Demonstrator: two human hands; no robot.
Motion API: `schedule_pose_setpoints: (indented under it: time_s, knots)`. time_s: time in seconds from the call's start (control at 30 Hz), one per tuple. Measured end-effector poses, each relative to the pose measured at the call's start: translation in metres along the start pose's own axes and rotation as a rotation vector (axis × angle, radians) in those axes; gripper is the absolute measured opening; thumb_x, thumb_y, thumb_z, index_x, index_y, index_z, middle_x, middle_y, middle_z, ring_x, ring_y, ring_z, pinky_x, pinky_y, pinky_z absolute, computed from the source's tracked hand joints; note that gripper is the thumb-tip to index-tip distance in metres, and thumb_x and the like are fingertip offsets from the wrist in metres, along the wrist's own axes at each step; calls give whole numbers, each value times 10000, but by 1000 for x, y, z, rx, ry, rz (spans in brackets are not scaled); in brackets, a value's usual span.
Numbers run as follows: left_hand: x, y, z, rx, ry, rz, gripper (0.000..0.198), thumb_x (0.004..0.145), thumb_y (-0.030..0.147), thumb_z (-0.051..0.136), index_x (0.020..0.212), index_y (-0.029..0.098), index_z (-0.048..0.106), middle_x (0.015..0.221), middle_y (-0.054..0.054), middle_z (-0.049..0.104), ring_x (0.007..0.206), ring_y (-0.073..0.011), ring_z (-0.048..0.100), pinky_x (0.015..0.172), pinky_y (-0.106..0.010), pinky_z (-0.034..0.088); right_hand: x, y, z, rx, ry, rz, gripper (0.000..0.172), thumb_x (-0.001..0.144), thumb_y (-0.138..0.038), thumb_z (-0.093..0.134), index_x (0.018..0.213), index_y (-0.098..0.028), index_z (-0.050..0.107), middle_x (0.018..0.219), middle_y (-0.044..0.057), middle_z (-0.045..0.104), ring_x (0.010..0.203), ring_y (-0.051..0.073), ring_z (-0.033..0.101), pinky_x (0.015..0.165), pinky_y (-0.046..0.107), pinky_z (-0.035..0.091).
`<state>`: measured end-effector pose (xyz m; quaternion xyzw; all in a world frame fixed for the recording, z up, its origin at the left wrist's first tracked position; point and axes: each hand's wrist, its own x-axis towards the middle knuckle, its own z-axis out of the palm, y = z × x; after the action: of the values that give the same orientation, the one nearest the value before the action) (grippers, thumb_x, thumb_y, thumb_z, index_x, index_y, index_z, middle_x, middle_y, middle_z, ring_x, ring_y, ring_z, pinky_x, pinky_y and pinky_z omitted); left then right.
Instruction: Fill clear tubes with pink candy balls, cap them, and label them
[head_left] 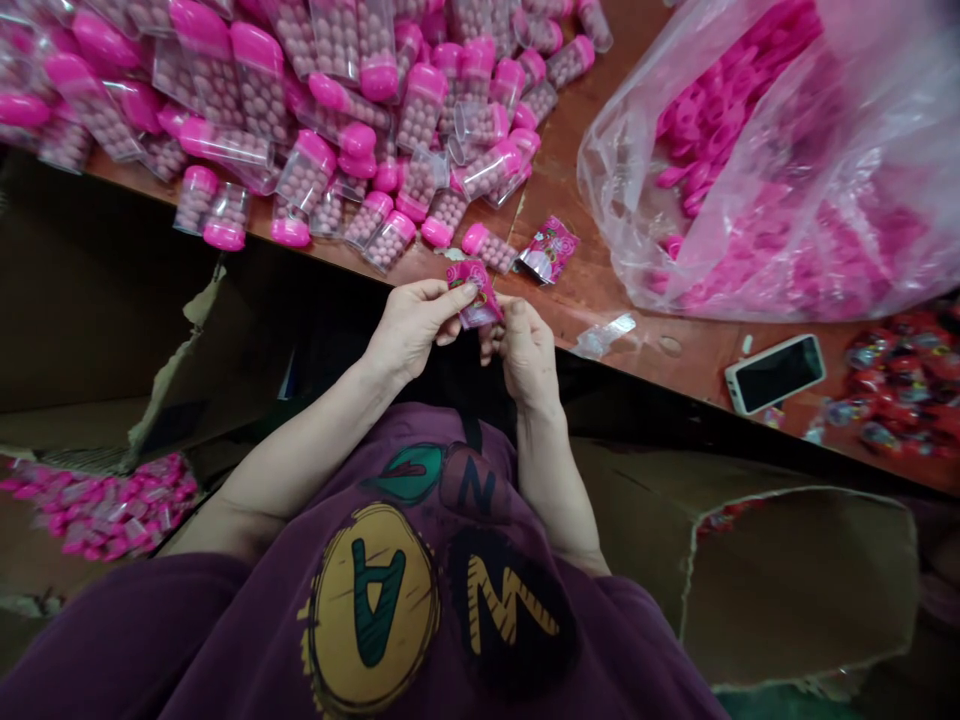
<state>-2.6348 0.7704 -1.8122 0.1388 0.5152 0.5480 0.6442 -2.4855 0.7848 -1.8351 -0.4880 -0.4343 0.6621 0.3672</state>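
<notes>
A small pink printed label (472, 312) is held just off the table's front edge. My left hand (412, 322) pinches it between thumb and fingers, with the thumb flat on its face. At the label's right edge, my right hand (527, 345) is closed, its curled fingers gripping that side. Beyond my hands lies a clear jar with a pink cap (489, 246), full of pale pink balls. Beside it rests a small stack of similar pink labels (551, 250). Whether the held label is one layer or several, I cannot tell.
Many more capped jars (300, 170) are heaped across the table (577, 200). A clear plastic bag (750, 270) of pink plastic pieces stands on the right, near a white phone (776, 373) and red wrapped items (907, 380). Open cardboard boxes (802, 580) sit below the table edge.
</notes>
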Motion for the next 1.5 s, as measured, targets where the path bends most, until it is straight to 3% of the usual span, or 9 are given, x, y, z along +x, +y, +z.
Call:
schedule_pose_setpoints:
  time_s: [0.3,0.57,0.7,0.8,0.9,1.1,1.27,1.37,1.5]
  knots:
    - [-4,-2,3,48,37,27,430,880,401,864,646,116,642,519,-8,582,408,-48,468,390,-174,292,3,-1,9,-71,49,-128,486,922,-668,705,787,-216,587,542,-91,456,457,46,406,442,190,335]
    - [-2,-3,-3,48,74,35,390,798,325,928,659,122,626,507,23,560,376,-34,435,368,-169,253,3,0,18,4,11,-19,491,821,-659,813,851,-216,602,657,-78,586,498,49,507,445,178,453]
    - [-4,-7,-1,25,-83,16,466,643,365,1018,891,115,713,641,18,636,453,-59,517,384,-177,316,5,2,20,15,113,-66,480,833,-638,807,789,-218,578,545,-102,518,416,39,437,398,169,389]
    - [-10,-9,3,47,-141,-82,539,553,373,1053,820,121,658,610,35,585,470,-63,508,404,-185,335,2,4,22,-31,111,-52,447,841,-605,811,773,-224,587,570,-86,579,385,50,452,382,191,423]
    - [-14,-9,7,18,-135,-104,524,565,366,1043,827,116,664,594,48,547,473,-51,478,420,-180,325,-3,6,25,-109,122,-111,382,857,-582,801,826,-233,649,701,-60,678,409,62,505,413,224,504]
    - [-12,2,-2,-26,-319,-109,384,623,256,980,772,101,662,633,13,576,528,-62,514,462,-174,365,-3,3,24,-47,163,-129,418,766,-556,882,746,-212,644,901,-17,752,590,68,599,500,202,526]
    - [-6,6,-12,7,-385,-55,285,718,184,872,954,96,737,728,-42,679,604,-104,610,516,-186,438,3,-3,17,51,90,-38,399,837,-576,829,844,-211,668,554,-93,542,431,44,416,410,182,323]
    - [-3,7,-13,58,-279,-7,286,797,305,863,990,111,779,752,-50,692,577,-98,604,479,-181,411,5,-6,14,-36,57,-63,405,868,-594,798,877,-207,680,543,-95,507,443,47,385,432,196,294]
    - [-3,14,-14,213,-60,67,249,831,350,850,775,124,764,588,-34,634,435,-63,505,398,-173,262,13,-13,8,-262,-6,-137,453,960,-624,673,781,-208,649,604,-55,507,555,83,443,544,228,395]
